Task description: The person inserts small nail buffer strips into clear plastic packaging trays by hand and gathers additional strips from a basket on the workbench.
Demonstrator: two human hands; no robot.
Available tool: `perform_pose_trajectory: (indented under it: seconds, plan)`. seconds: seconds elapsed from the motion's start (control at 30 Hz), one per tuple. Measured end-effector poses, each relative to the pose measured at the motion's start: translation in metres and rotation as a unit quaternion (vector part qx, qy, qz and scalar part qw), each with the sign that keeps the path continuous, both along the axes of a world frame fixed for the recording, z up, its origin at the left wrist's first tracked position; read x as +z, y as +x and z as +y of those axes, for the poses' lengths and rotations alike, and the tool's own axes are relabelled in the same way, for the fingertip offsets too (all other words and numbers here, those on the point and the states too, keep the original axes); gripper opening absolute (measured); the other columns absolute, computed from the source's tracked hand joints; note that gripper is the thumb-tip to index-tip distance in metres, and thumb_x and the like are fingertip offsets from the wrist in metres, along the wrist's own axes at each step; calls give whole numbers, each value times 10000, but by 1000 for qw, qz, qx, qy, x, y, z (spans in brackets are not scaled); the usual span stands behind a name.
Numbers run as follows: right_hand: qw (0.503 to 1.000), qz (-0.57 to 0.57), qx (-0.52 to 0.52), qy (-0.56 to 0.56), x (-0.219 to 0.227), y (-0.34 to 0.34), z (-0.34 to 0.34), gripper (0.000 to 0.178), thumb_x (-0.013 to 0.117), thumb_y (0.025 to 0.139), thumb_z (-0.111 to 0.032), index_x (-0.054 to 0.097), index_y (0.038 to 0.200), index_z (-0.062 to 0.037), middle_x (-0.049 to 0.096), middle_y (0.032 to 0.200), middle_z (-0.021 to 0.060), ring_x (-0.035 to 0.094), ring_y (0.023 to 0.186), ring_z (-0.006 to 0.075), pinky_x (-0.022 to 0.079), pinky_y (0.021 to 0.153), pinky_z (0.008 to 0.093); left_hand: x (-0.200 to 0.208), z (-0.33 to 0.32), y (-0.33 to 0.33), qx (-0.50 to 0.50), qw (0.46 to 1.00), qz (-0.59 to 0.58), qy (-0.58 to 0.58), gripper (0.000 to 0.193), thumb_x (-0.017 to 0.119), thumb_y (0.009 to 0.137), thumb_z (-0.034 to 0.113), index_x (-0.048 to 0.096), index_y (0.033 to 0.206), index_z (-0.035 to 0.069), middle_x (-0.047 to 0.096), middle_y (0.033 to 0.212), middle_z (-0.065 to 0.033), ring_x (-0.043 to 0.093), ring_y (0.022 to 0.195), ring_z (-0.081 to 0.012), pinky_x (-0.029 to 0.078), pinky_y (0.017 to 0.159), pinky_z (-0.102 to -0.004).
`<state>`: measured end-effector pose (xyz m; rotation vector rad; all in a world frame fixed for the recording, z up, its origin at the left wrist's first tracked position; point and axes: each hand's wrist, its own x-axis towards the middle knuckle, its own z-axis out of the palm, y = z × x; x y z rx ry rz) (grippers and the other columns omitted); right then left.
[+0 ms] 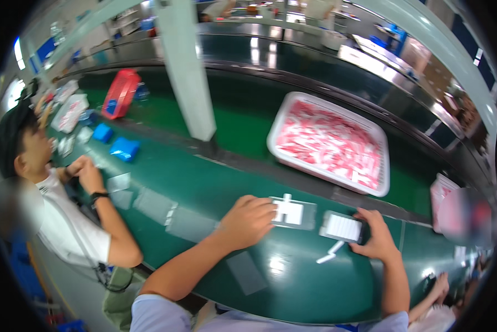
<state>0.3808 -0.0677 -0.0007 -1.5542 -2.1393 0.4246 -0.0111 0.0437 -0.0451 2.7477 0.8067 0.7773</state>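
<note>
My left hand [247,222] is closed, its curled fingertips at the left edge of a flat white piece [290,213] with a narrow tab at its top. That piece lies over a clear plastic sheet or bag [308,216] on the green table. Between the thumb and fingers of my right hand [378,235] is the right end of a small dark-edged rectangular tray [342,226], its white face marked with rows. Two short white strips [330,252] lie just below the tray, touching or nearly so.
Beyond my hands stands a white basket [274,138] full of red-and-white pieces. Clear plastic bags [190,224] lie to the left, another sheet [246,272] nearer me. A pale post [188,83] rises behind the table. At the left sits a co-worker [74,221], near blue packets [124,149] and a red basket [121,93].
</note>
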Motion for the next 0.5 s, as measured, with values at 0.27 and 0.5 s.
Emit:
perform_pose_trajectory:
  seconds: [0.27, 0.5]
  plan:
    - [996, 55, 29, 66, 24, -32, 21, 955, 912, 649, -149, 485, 1498, -54, 667, 1301, 131, 594, 1162, 342, 518, 988, 425, 15, -2, -9, -3, 997, -39, -67, 629, 832, 803, 150, 601, 1383, 64, 613, 1414, -116, 566, 1321, -330, 421, 1083, -473]
    - [985, 92, 111, 91, 32, -83, 34, 888, 902, 665, -157, 527, 1462, -44, 670, 1313, 135, 609, 1126, 345, 518, 982, 439, 16, -14, -7, -78, 942, -235, -226, 1015, 965, 729, 268, 417, 1555, 53, 537, 1514, -187, 580, 1313, -334, 506, 1012, -432]
